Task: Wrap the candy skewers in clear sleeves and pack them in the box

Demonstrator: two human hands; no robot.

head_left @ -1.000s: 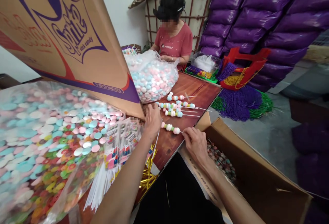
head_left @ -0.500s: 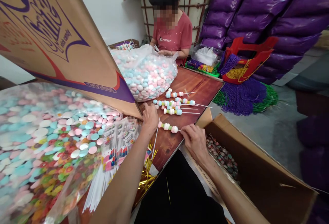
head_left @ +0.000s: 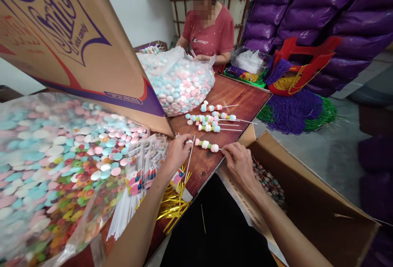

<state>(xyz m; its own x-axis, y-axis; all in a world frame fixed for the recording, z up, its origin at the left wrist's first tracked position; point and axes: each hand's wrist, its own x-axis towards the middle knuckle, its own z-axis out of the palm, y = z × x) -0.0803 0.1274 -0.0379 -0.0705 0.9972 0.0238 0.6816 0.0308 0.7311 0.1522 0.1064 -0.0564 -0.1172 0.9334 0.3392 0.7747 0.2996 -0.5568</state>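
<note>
My right hand [head_left: 241, 164] pinches the bare end of a white stick threaded with pastel marshmallows and green gummy rings, a candy skewer [head_left: 207, 145] lying level just above the wooden table [head_left: 199, 169]. Off the skewer's other end, my left hand [head_left: 177, 152] is closed, with a small pale marshmallow [head_left: 189, 142] partly showing at its fingertips. A loose white stick [head_left: 190, 156] slants beside those fingers. Farther up the table lie several threaded skewers [head_left: 211, 118], close together.
Left are a big bag of candies [head_left: 61, 148], printed wrappers [head_left: 145, 156], white sticks [head_left: 123, 214] and gold twist ties [head_left: 173, 203]. A tall carton [head_left: 101, 54] stands behind them. An open box [head_left: 307, 201] is at right. Across the table sits a person [head_left: 208, 34] near another candy bag [head_left: 181, 83].
My left hand has come from beside the carton's corner toward the near end of the skewer, a pale piece now showing in its fingers. My right hand keeps its grip on the stick.
</note>
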